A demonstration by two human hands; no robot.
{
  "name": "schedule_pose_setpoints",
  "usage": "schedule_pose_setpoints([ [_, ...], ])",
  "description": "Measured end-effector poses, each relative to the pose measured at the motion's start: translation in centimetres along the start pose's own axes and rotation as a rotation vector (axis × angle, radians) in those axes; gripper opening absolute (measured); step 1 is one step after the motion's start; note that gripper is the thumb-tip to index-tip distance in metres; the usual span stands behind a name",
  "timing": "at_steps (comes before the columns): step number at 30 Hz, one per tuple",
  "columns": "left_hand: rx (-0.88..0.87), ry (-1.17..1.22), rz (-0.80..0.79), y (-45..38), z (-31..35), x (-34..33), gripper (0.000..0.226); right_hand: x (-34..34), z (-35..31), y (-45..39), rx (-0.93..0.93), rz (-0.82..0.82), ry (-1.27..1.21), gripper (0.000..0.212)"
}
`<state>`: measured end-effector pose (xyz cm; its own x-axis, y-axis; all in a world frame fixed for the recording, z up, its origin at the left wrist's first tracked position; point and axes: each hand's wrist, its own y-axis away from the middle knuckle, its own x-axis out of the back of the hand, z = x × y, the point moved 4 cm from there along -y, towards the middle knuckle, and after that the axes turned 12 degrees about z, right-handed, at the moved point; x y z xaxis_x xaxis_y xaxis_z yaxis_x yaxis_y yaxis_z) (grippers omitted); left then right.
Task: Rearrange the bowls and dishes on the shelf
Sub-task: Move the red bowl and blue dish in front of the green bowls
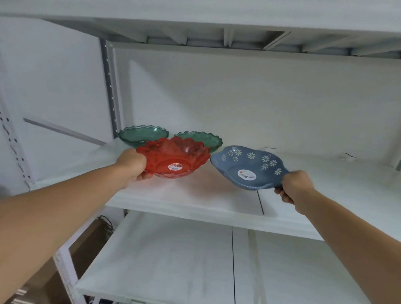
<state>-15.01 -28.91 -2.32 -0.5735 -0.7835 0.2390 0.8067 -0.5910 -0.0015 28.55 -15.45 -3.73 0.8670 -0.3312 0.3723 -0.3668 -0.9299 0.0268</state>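
The left hand (135,164) is clamped on the left rim of a red scalloped bowl (173,161), thumb over the edge and fingers curled beneath, so the bowl juts out to the right of the grip and tips its hollow toward the person. The right hand (292,185) pinches the near right corner of a blue dish with white flowers (249,168), which reaches away from that grip to the left and slightly back, its longer side running across the shelf. Both pieces look lifted or tilted off the middle shelf (193,201), resting at most on their far edges; I cannot tell whether either touches the board.

The two held pieces nearly meet in the middle: the red bowl's right rim and the blue dish's left tip are just beside each other, whether touching or not is unclear. Behind the red bowl, against the back of the shelf, sit two green scalloped bowls, one to the left (143,136) and one to the right (202,138), partly hidden by the red one.

So the question of space is lateral. The shelf lies bare to the right of the blue dish and in front of both pieces, and the right hand is the nearer to that room. Both arms are stretched forward and upward, almost straight, wrists level, converging slightly toward the centre. The lower shelf (168,264) beneath holds nothing visible.
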Motion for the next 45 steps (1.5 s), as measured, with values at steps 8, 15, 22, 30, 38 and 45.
schedule_pose_setpoints([
  [8,0.031,-0.031,0.091,-3.4,-1.3,4.9,0.02,-4.3,-2.1,0.5,0.04,-0.072,-0.022,0.038],
  [15,0.045,-0.055,0.139,-8.4,-2.5,9.4,0.016,-9.5,-3.1,3.8,0.004,-0.094,-0.011,0.037],
  [22,0.068,-0.079,0.021,-14.9,-5.6,10.7,0.019,-13.4,-3.3,7.2,-0.07,0.012,0.048,0.035],
  [30,0.058,-0.125,-0.109,-19.2,-7.5,9.5,0.028,-17.0,-3.2,10.4,-0.157,0.074,0.037,0.029],
  [38,-0.208,-0.527,-0.084,-20.0,-7.5,9.5,0.045,-17.6,-2.6,8.8,-0.009,0.075,0.335,0.039],
  [45,-0.649,-0.578,0.039,-19.9,1.1,11.2,0.077,-15.9,-10.4,9.1,0.482,0.17,0.535,0.073],
])
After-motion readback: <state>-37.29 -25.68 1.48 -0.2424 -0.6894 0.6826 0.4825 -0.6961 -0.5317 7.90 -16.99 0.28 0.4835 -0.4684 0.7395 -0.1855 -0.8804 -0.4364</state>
